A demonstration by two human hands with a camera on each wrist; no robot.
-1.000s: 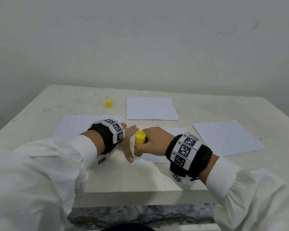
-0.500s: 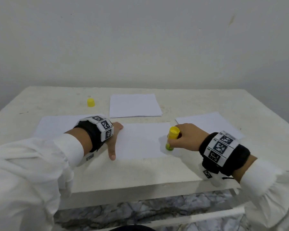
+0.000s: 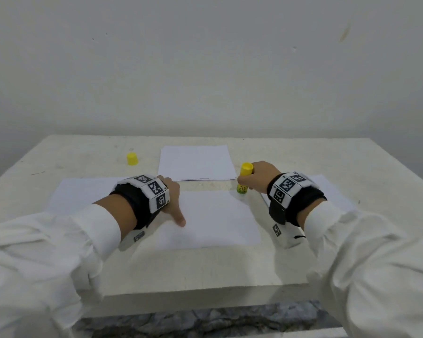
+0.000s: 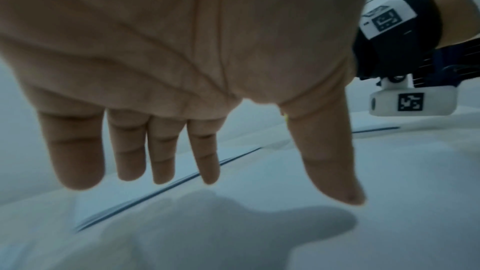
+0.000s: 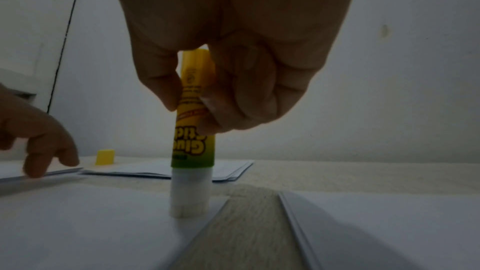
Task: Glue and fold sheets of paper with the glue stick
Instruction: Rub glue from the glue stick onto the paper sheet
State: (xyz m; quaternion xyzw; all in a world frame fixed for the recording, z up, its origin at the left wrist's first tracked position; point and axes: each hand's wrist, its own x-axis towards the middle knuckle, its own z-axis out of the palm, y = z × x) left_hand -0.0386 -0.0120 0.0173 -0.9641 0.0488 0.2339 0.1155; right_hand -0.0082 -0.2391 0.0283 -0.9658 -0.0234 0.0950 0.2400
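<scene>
A white sheet of paper (image 3: 213,218) lies in front of me on the table. My left hand (image 3: 174,201) rests flat on its left edge, fingers (image 4: 161,157) straight and spread. My right hand (image 3: 259,176) grips a yellow-green glue stick (image 3: 243,179) held upside down. In the right wrist view the glue stick (image 5: 193,130) stands upright, its white glue end pressed on the sheet (image 5: 78,223) near the far right corner. The yellow cap (image 3: 132,159) stands apart at the far left.
More white paper lies around: a small stack (image 3: 195,162) at the back middle, a sheet (image 3: 83,191) under my left arm, another (image 3: 327,191) under my right wrist. The table's front edge (image 3: 205,291) is close to me. A plain wall stands behind.
My right hand has run the glue stick from beside the left hand across to the sheet's right side, then up to its far right corner. The left hand stays on the left edge.
</scene>
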